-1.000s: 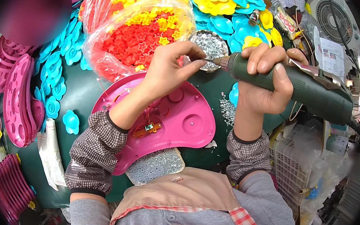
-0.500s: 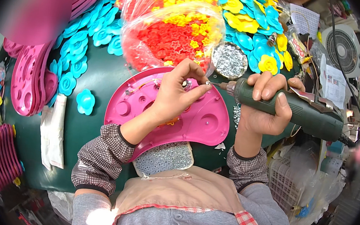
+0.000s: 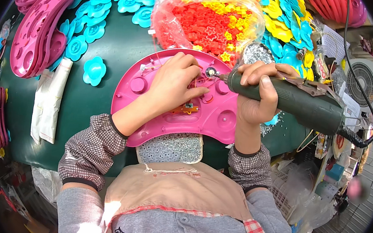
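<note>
Pink tray (image 3: 222, 120), curved and studded with round bosses, is laid flat on the green tabletop (image 3: 120, 50), just in front of the person's apron. It is pinned under the left hand (image 3: 174, 83), whose fingers (image 3: 194, 91) are spread and flattened across its middle, close to a small round metal piece (image 3: 210, 71) near the upper rim. The right hand (image 3: 256, 94) is wrapped fully around the dark green power screwdriver (image 3: 297, 101), the fingers closed tight on the barrel, the tip set on or just at that metal piece; whether contact is made cannot be told.

Risks, as judged:
- The tip may skid off the small piece, since the left fingertips lie just beside it; a pinch or scrape is likely.
- The tray may swing under torque if the left hand's pressure is eased.
- The screwdriver's cord (image 3: 357, 89), trailing to the right, may drag the tool off line.

A box of screws (image 3: 172, 147) is set just below the tray; a bag of red and yellow stars (image 3: 205, 23) lies just beyond it.
</note>
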Motion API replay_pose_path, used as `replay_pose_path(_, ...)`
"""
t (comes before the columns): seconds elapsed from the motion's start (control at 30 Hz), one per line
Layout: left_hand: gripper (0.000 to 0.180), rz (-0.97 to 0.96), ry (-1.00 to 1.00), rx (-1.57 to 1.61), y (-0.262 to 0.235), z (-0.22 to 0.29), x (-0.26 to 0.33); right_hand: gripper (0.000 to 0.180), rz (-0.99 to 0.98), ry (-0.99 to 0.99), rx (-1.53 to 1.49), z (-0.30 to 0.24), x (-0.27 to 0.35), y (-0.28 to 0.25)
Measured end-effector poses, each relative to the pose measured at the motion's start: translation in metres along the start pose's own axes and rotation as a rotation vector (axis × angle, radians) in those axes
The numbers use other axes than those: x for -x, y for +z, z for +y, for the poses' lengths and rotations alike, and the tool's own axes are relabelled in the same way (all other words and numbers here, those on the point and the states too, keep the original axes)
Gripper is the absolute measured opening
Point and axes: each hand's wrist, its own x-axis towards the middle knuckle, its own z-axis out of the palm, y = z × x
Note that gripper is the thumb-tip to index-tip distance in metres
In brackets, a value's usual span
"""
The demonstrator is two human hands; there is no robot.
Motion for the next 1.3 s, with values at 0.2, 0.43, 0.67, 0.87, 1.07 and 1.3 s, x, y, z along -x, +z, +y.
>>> replay_pose_path(0.2,0.039,0.024,-0.009,0.025,0.005,0.000,-0.001,0.041,-0.041,0.046,0.123,0.019,0.001,-0.001)
replay_pose_path(0.43,0.041,0.036,-0.019,0.047,0.006,0.000,-0.002,0.039,-0.027,0.013,0.145,0.028,0.001,0.003)
replay_pose_path(0.67,0.046,0.052,0.000,0.060,0.007,-0.001,-0.001,0.038,-0.019,0.001,0.111,0.030,0.000,0.001)
replay_pose_path(0.87,0.046,0.024,0.013,0.057,0.006,-0.003,-0.003,0.052,-0.139,0.083,0.088,0.034,0.002,0.008)
replay_pose_path(1.07,0.040,0.077,0.009,0.086,0.011,-0.006,-0.002,0.044,-0.092,0.080,0.082,0.032,-0.006,0.002)
replay_pose_path(1.3,0.036,0.064,-0.003,0.116,0.010,-0.009,-0.002,0.040,-0.011,0.066,0.056,0.027,-0.008,0.005)
